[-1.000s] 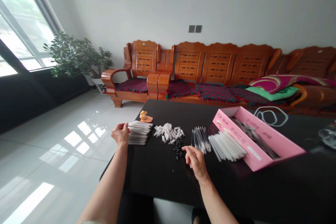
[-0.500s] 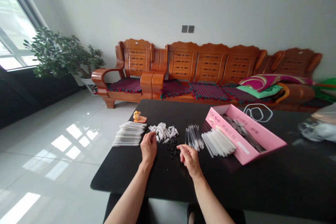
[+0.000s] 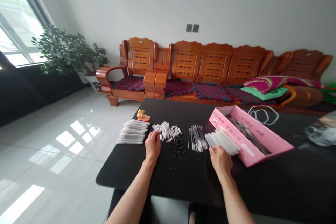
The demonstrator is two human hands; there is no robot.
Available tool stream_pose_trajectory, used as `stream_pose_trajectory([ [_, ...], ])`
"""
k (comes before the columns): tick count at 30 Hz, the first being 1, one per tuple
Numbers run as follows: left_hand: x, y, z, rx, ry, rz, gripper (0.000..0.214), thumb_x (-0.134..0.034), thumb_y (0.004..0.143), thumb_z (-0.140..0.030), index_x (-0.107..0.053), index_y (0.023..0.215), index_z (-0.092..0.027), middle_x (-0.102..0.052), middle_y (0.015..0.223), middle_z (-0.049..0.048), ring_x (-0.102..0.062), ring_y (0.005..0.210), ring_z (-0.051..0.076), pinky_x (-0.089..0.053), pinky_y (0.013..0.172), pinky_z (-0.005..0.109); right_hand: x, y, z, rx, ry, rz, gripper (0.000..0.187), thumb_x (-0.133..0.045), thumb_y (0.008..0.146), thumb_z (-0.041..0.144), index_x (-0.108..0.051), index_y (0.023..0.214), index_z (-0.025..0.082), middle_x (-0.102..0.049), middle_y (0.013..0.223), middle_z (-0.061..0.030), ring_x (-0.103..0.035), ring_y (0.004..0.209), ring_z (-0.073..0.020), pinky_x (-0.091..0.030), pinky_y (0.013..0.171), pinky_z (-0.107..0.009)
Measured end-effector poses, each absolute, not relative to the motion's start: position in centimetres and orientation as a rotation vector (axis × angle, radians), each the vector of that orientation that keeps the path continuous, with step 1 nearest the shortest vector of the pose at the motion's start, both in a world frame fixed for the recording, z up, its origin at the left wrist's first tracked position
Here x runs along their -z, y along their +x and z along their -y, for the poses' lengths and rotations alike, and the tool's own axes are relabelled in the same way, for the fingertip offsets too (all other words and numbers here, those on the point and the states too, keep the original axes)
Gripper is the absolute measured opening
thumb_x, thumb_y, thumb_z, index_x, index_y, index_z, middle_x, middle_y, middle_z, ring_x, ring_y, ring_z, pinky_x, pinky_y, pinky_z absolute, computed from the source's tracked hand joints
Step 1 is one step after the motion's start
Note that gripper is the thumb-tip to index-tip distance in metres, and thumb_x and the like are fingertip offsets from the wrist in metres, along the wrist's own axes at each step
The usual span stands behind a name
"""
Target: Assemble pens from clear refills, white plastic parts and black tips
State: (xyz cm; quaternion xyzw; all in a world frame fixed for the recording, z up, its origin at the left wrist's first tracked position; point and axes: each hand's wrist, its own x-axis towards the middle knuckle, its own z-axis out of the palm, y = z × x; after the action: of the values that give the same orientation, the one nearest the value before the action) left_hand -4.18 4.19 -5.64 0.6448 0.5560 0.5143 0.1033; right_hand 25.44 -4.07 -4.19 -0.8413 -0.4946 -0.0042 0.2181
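Note:
My left hand is closed with its fingers curled in, just in front of a pile of short white pen parts; whatever it holds is too small to make out. My right hand has its fingers pinched together at the near ends of a row of translucent white pen barrels; whether one is gripped cannot be seen. Between the hands lie small black plugs and a bundle of pen refills. Left of my left hand, white pens with dark ends lie stacked in a row.
On the black table, a pink box with dark strips inside stands at right. Behind it lies a white cable loop; a clear plastic bag is at far right. A small yellow figurine sits at the back left corner.
My right hand has moved right, from beside the black plugs to the white pen barrels. My left hand stays by the white parts. The whole view has shifted slightly.

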Motion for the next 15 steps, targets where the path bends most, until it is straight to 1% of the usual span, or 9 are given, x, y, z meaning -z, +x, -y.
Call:
stream_pose_trajectory([
  [2, 5.6, -4.1, -4.2, -1.518, 1.895, -1.643, 0.020, -0.048, 0.089, -0.020, -0.068, 0.091, -0.020, -0.066, 0.083, 0.0055, -0.063, 0.077, 0.019, -0.049, 0.076, 0.029, 4.0, 26.4, 4.0, 0.025, -2.443, 1.428, 0.013, -0.061, 0.083, 0.032, -0.068, 0.081, 0.022, -0.071, 0.072, -0.0107, -0.067, 0.068, -0.0267, -0.038, 0.054, -0.031],
  [6, 5.6, -4.1, -4.2, -1.520, 1.893, -1.635, 0.020, -0.049, 0.088, -0.018, -0.069, 0.090, -0.020, -0.066, 0.082, 0.0053, -0.063, 0.076, 0.018, -0.049, 0.075, 0.029, 3.8, 26.7, 3.7, 0.055, -2.480, 1.523, 0.014, -0.061, 0.084, 0.032, -0.067, 0.077, 0.021, -0.072, 0.074, -0.0116, -0.069, 0.071, -0.0271, -0.038, 0.053, -0.032],
  [8, 5.5, -4.1, -4.2, -1.520, 1.895, -1.636, 0.020, -0.049, 0.088, -0.018, -0.069, 0.090, -0.020, -0.066, 0.082, 0.0054, -0.063, 0.075, 0.018, -0.048, 0.074, 0.029, 3.7, 26.9, 3.5, 0.043, -2.479, 1.545, 0.015, -0.060, 0.082, 0.030, -0.067, 0.075, 0.019, -0.073, 0.076, -0.0134, -0.070, 0.073, -0.0281, -0.039, 0.054, -0.032],
  [10, 5.5, -4.1, -4.2, -1.517, 1.897, -1.641, 0.020, -0.049, 0.088, -0.017, -0.069, 0.090, -0.019, -0.066, 0.082, 0.0058, -0.063, 0.075, 0.019, -0.048, 0.074, 0.030, 3.3, 27.2, 3.2, 0.006, -2.482, 1.535, 0.015, -0.060, 0.079, 0.027, -0.066, 0.068, 0.018, -0.073, 0.076, -0.0157, -0.070, 0.073, -0.0293, -0.039, 0.053, -0.033],
  [12, 5.6, -4.0, -4.2, -1.513, 1.899, -1.640, 0.020, -0.048, 0.087, -0.016, -0.068, 0.090, -0.019, -0.067, 0.083, 0.0061, -0.063, 0.076, 0.019, -0.048, 0.075, 0.030, 2.7, 27.3, 3.0, -0.044, -2.435, 1.484, 0.016, -0.061, 0.073, 0.024, -0.062, 0.058, 0.019, -0.071, 0.069, -0.0155, -0.069, 0.067, -0.0282, -0.037, 0.049, -0.032],
  [14, 5.6, -4.0, -4.2, -1.512, 1.894, -1.637, 0.021, -0.048, 0.087, -0.015, -0.068, 0.089, -0.019, -0.067, 0.083, 0.0060, -0.063, 0.076, 0.019, -0.048, 0.075, 0.030, 2.0, 26.8, 2.9, -0.202, -2.306, 1.371, 0.017, -0.061, 0.069, 0.024, -0.057, 0.052, 0.021, -0.067, 0.055, -0.0109, -0.064, 0.054, -0.0236, -0.036, 0.044, -0.029],
  [15, 5.6, -4.0, -4.2, -1.512, 1.891, -1.635, 0.021, -0.048, 0.087, -0.015, -0.068, 0.089, -0.020, -0.067, 0.083, 0.0058, -0.063, 0.077, 0.019, -0.048, 0.075, 0.030, 1.7, 26.3, 2.9, -0.340, -2.206, 1.296, 0.017, -0.061, 0.068, 0.026, -0.056, 0.052, 0.022, -0.063, 0.049, -0.0074, -0.060, 0.046, -0.0205, -0.035, 0.040, -0.027],
])
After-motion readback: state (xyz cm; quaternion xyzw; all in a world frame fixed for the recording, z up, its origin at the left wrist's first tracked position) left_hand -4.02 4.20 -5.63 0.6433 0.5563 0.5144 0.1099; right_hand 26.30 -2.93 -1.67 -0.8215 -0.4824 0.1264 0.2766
